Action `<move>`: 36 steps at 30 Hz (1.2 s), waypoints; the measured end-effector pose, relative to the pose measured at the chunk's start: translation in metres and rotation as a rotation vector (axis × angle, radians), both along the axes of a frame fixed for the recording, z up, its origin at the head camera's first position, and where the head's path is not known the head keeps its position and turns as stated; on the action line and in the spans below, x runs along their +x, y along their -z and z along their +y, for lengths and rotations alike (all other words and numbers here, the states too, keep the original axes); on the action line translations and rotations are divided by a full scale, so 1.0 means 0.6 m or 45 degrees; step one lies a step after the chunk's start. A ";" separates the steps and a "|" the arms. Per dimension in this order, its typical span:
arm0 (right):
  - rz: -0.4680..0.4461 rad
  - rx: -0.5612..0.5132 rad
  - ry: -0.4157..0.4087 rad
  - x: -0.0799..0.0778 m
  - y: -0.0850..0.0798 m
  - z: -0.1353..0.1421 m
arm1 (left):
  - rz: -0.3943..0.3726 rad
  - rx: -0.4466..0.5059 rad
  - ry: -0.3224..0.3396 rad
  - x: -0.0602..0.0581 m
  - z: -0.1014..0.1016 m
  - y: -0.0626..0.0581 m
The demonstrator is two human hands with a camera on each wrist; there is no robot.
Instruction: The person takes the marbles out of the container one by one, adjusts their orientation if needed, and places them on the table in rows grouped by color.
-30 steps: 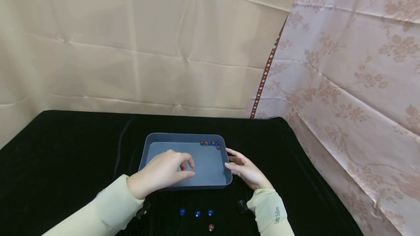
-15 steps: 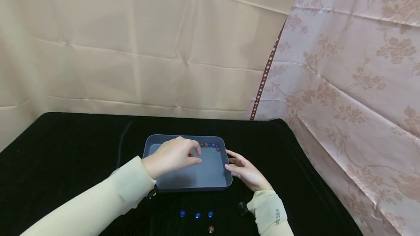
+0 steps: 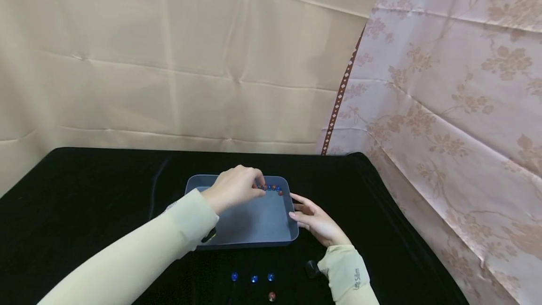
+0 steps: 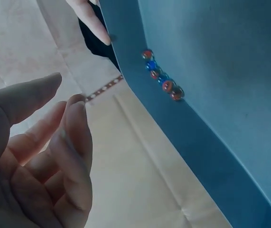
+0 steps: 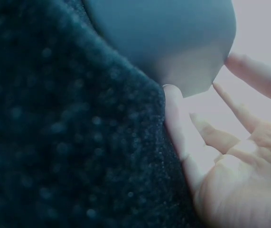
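Note:
A blue-grey rectangular tray (image 3: pixel 264 222) stands on the black cloth. Inside, several red-brown and blue glass marbles (image 4: pixel 167 86) line the back wall near its right corner. My left hand (image 3: pixel 238 185) reaches over the tray, fingertips right at the left end of that row in the head view. In the left wrist view its thumb and forefinger stand apart, fingers bent loosely, with nothing between them. At the tray's right side, my right hand (image 3: pixel 318 222) rests its nearly straight fingertips against the outer wall, as the right wrist view also shows.
On the cloth in front of the tray lie three blue marbles (image 3: pixel 254 278) and a red-brown marble (image 3: pixel 272 296). Black cloth (image 3: pixel 106 201) covers the table. A cream curtain (image 3: pixel 190 60) hangs behind, and a floral curtain (image 3: pixel 457 107) hangs on the right.
My left hand has moved forward and right across the tray to the marble row, now overlapping its left end. My right hand stays at the tray's side.

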State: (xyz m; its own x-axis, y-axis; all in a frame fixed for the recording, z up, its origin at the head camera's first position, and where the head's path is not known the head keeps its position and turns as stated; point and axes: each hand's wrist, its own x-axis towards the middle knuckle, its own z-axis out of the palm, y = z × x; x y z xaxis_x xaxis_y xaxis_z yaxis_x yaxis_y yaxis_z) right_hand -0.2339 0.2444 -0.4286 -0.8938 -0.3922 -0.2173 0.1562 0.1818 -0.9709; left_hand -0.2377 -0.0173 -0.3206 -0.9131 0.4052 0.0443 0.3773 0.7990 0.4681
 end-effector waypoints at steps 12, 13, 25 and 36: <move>-0.016 -0.020 0.010 0.000 0.004 0.002 | -0.012 0.023 -0.091 -0.046 0.015 0.024; -0.016 -0.021 0.010 0.000 0.004 0.002 | -0.013 0.025 -0.094 -0.049 0.016 0.027; -0.020 -0.025 -0.003 0.000 0.004 0.007 | -0.050 0.088 -0.199 -0.075 0.026 0.064; -0.032 -0.017 0.000 -0.002 -0.001 0.006 | -0.171 0.220 -0.279 -0.096 0.020 0.095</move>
